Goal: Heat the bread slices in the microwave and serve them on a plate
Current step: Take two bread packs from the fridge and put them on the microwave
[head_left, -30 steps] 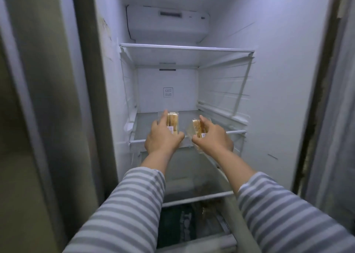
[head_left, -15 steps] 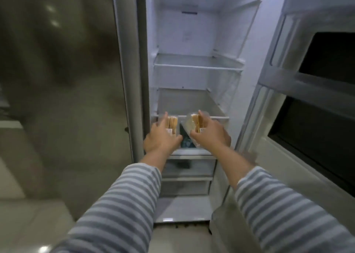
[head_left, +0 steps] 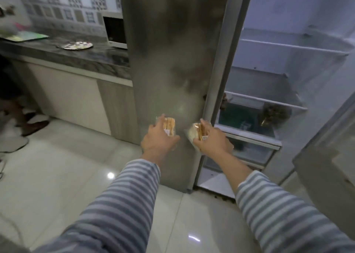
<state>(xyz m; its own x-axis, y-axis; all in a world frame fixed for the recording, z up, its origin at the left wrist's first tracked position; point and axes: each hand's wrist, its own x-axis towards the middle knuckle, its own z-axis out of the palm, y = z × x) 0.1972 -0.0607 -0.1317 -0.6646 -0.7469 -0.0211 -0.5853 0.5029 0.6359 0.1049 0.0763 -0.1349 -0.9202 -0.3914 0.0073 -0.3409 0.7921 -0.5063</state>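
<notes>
Bread slices in clear wrap sat in both hands: one pack (head_left: 169,125) in the left hand (head_left: 157,137), the other pack (head_left: 196,132) in the right hand (head_left: 212,138), both held out in front of the closed steel fridge door (head_left: 172,60), well apart from the tabletop (head_left: 63,58). Each grip was curled round its pack, fingers over the top and thumb underneath. Fetching looked finished; the carry to the microwave (head_left: 116,32) seemed the step in hand. Next would likely come freeing a hand to open it, with the plate (head_left: 77,45) waiting just beside. The open fridge compartment (head_left: 288,70) stood on the right.
</notes>
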